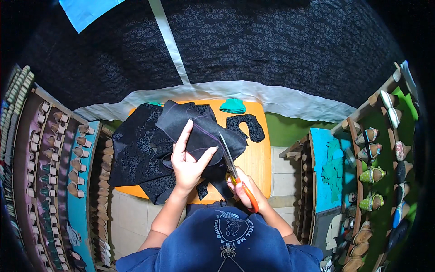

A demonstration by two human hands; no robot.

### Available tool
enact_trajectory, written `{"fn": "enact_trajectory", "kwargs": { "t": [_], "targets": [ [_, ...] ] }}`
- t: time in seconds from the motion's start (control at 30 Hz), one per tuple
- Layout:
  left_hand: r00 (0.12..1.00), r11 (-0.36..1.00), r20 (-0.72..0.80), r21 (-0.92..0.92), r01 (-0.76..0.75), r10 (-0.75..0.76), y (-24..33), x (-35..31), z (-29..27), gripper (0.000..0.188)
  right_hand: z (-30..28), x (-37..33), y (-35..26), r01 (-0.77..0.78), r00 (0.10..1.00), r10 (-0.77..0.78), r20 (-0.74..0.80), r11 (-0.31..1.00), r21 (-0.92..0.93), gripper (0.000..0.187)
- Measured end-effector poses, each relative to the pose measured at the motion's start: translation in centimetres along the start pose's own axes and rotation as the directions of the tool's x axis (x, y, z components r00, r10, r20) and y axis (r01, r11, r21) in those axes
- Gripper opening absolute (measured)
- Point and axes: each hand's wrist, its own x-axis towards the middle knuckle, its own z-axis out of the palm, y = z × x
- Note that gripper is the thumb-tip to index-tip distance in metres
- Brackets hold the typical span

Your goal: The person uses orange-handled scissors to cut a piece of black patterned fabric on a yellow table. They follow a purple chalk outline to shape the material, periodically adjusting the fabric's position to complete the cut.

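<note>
1. Left hand (188, 165): grip closed on the dark cloth (195, 124), thumb and forefinger spread over its upper face.
2. Dark cloth: extends beyond the left grip's fingertips, above the worktop (260, 170).
3. Right hand (248, 189): grip wrapped round the scissors (229, 164), blades pointing away from the wearer, along the cloth's right part.
4. Black lace fabric (136, 154): heaped left of both grips.
</note>
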Motion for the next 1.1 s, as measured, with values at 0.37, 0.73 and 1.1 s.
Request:
{"fn": "enact_trajectory", "kwargs": {
  "t": [0.37,0.73,1.1],
  "targets": [
    [0.993,0.99,0.119,0.141,-0.024,0.008,0.6,0.7,-0.8,0.075,-0.4,0.0,-0.3,0.013,0.999,-0.012,0.032,1.0,-0.015,0.071],
    [0.987,0.995,0.149,0.09,0.042,-0.055,0.9,0.8,-0.7,0.078,-0.6,0.0,-0.2,0.014,0.998,-0.012,0.066,0.999,-0.032,0.072],
    [0.957,0.978,0.275,0.207,0.035,-0.093,1.6,1.4,-1.3,0.074,-0.4,0.0,0.2,-0.001,0.999,0.003,0.051,0.999,-0.043,0.068]
  ]
}}
